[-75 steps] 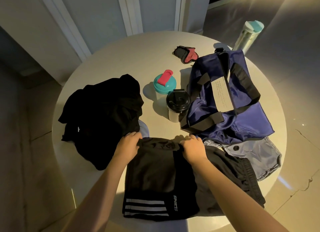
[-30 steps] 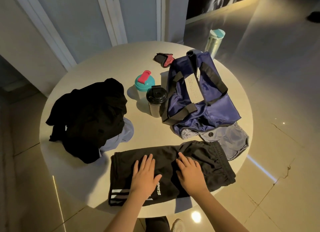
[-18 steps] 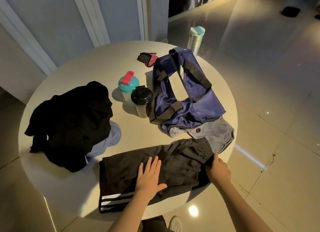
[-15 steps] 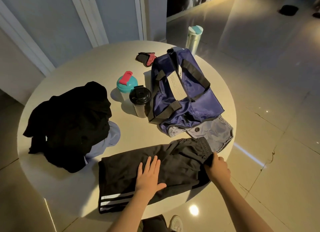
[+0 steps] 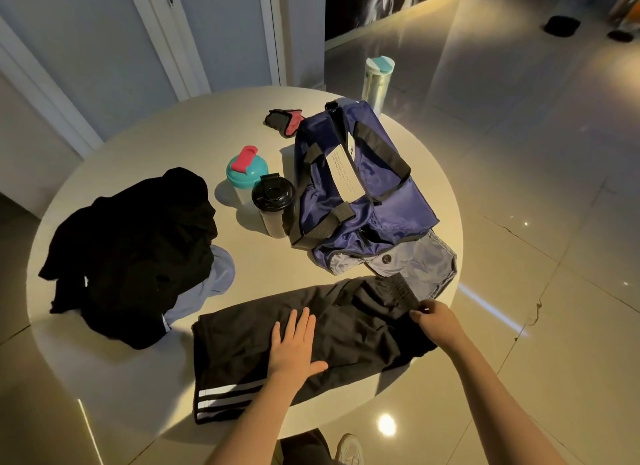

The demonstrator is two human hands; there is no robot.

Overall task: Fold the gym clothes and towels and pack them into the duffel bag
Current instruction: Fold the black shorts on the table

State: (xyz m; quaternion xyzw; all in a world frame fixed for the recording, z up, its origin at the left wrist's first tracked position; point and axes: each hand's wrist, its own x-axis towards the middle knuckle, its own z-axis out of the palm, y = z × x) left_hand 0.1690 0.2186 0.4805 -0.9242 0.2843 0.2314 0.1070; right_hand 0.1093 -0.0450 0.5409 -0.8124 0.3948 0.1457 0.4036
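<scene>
Black shorts (image 5: 346, 329) spread along near table (image 5: 173, 135) edge, just below duffel bag (image 5: 353, 194); pinned mid-leg under left hand (image 5: 294, 346), fingers straight, flat; waistband end pinched in right hand (image 5: 438, 320), fingers curled round it, lifted slightly; risks: dragging shorts off edge through slack left-hand pressure; skewed fold from uneven pull; snagging grey fabric (image 5: 419, 267) just beside waistband.

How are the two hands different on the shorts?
The left hand lies flat, fingers straight, on the middle of the shorts; the right hand pinches their waistband end. The left hand is over the table; the right hand is at its edge. Both touch the same black shorts.
</scene>
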